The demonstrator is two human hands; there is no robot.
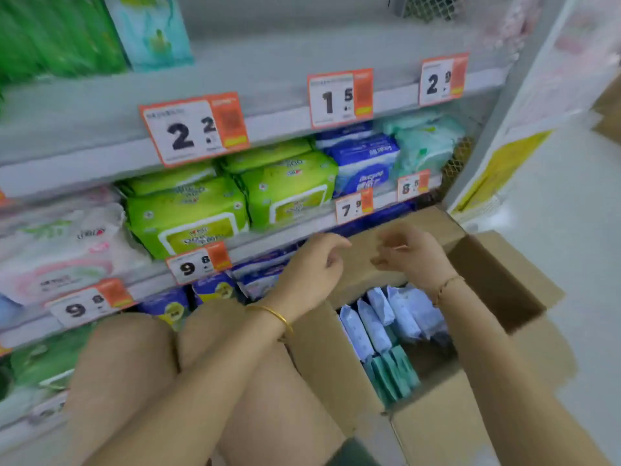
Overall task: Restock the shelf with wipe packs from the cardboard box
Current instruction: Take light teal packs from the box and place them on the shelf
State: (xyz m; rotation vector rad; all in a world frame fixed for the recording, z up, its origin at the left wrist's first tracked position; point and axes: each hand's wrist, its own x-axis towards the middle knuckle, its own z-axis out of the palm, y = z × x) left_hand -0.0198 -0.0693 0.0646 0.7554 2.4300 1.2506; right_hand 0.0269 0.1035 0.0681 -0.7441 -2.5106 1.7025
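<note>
Person is crouching in front of a shop shelf [279, 227] w/ an open cardboard box [339, 358] on the floor just beside their knees. Both hands are hovering over the box's far flap, near each other but apart. Left hand [311, 270] is hanging w/ fingers loosely curled, holding nothing; gold bangle [274, 314] sitting on that wrist. Right hand [415, 255] is also empty, fingers relaxed and slightly bent, thin bracelet [445, 287] on its wrist. Some motion blur on the fingers, so exact finger pose is hard to tell.

Wipe packs [386, 317] are standing upright in the box, pale blue ones toward the far side, teal packs [393, 371] nearer the person; part of the box's right side is showing bare cardboard bottom.

On the shelf, green packs [235, 203] are sitting in the middle row, blue packs [364, 163] to their right, mint-colored ones [423, 139] at the far right, white/pink packs [64, 247] at left. Dark blue packs [215, 287] are lying on the row below, behind the left hand. Orange-and-white price tags [195, 127] are hanging along the shelf edges.
</note>
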